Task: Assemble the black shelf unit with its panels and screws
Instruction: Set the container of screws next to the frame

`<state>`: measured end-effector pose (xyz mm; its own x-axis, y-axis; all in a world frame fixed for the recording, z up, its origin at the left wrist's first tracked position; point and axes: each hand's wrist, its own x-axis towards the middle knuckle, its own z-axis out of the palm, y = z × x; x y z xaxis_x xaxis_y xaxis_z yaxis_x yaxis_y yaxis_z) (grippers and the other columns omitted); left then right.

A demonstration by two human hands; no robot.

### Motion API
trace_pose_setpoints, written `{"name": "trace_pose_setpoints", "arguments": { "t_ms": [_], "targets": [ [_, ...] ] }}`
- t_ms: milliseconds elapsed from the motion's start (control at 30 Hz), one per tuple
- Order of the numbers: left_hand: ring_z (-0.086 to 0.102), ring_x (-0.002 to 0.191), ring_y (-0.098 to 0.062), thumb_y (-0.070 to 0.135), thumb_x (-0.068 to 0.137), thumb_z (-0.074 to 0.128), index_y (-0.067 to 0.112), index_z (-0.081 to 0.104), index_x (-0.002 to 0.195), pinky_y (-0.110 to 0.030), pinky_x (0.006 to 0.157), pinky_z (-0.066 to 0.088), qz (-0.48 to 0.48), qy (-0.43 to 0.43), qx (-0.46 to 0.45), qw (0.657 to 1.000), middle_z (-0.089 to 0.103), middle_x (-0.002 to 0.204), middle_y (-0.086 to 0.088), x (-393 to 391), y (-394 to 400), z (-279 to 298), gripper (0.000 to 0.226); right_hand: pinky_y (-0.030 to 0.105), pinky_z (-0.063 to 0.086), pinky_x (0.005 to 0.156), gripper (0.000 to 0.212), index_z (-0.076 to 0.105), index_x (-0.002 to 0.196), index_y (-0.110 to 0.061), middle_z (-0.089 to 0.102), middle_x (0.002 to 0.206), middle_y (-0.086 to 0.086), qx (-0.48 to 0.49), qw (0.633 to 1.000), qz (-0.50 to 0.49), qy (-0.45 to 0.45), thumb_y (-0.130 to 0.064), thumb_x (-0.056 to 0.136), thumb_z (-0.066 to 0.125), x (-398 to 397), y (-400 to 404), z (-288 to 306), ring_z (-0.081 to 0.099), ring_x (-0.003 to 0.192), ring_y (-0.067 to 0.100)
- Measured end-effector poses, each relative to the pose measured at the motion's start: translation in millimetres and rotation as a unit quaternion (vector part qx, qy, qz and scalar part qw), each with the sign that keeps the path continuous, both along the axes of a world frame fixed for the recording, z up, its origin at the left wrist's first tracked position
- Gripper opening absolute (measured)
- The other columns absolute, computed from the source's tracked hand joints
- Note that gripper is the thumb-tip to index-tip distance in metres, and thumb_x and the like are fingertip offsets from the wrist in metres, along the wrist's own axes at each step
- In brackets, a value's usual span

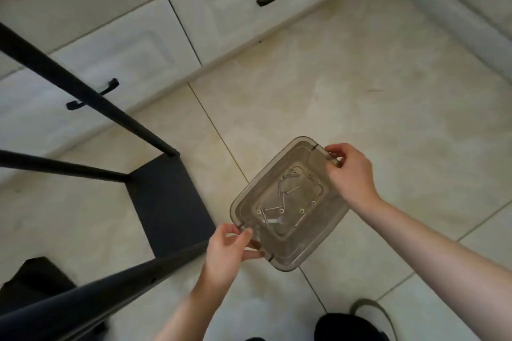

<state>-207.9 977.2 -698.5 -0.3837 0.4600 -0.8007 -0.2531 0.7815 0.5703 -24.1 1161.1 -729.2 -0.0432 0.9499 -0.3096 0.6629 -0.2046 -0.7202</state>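
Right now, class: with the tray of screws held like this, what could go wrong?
1. Both hands, left and right, grip only the rim of the clear tray; tilting could spill the loose screws and washers across the floor tiles.
2. The black shelf frame stands close; bumping it could jolt the tray.

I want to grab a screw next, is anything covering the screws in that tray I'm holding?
Nothing visible covers them. The clear tray is open-topped, with the screws and washers lying loose on its floor. Both hands, left hand and right hand, grip opposite tray ends, so neither is free.
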Motion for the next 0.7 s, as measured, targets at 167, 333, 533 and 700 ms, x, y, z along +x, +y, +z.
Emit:
{"name": "trace_pose_setpoints", "arguments": {
  "t_ms": [167,333,533,700],
  "targets": [
    [0.075,0.071,-0.036,0.019,0.103,0.055,-0.01,0.057,0.101,-0.025,0.055,0.057,0.067,-0.067,0.019,0.995,0.072,0.079,-0.029,-2.9,5.3,-28.5,0.028,0.024,0.04,0.079,0.031,0.071,0.108,-0.018,0.067,0.095,-0.005,0.059,0.994,0.093,-0.02,-0.006,0.081,0.061,-22.0,29.2,-27.5,0.058,0.084,0.015],
    [0.074,0.069,-0.036,0.017,0.105,0.05,-0.011,0.053,0.115,-0.026,0.056,0.058,0.075,-0.117,0.042,0.989,0.072,0.083,-0.032,-3.1,8.6,-48.0,0.03,0.022,0.041,0.078,0.03,0.074,0.108,-0.021,0.072,0.097,-0.005,0.086,0.988,0.13,-0.018,-0.009,0.083,0.062,-33.8,48.8,-46.8,0.059,0.084,0.011],
    [0.075,0.073,-0.035,0.024,0.102,0.055,-0.001,0.06,0.11,-0.04,0.075,0.062,0.013,-0.069,0.009,0.998,0.076,0.083,-0.019,-8.8,4.5,-65.3,0.027,0.022,0.042,0.085,0.029,0.072,0.115,-0.02,0.072,0.112,0.0,0.093,0.977,0.186,-0.037,-0.012,0.087,0.066,-37.5,54.7,-55.5,0.065,0.099,0.018],
    [0.071,0.095,-0.023,0.029,0.093,0.068,0.013,0.057,0.115,-0.043,0.091,0.057,-0.024,0.023,-0.012,0.999,0.068,0.109,-0.01,-14.1,5.3,-72.5,0.03,0.033,0.038,0.104,0.05,0.048,0.141,-0.013,0.052,0.141,0.005,0.066,0.996,0.056,0.012,-0.021,0.094,0.063,-14.3,16.9,-56.0,0.051,0.126,0.023]
  ]
}}
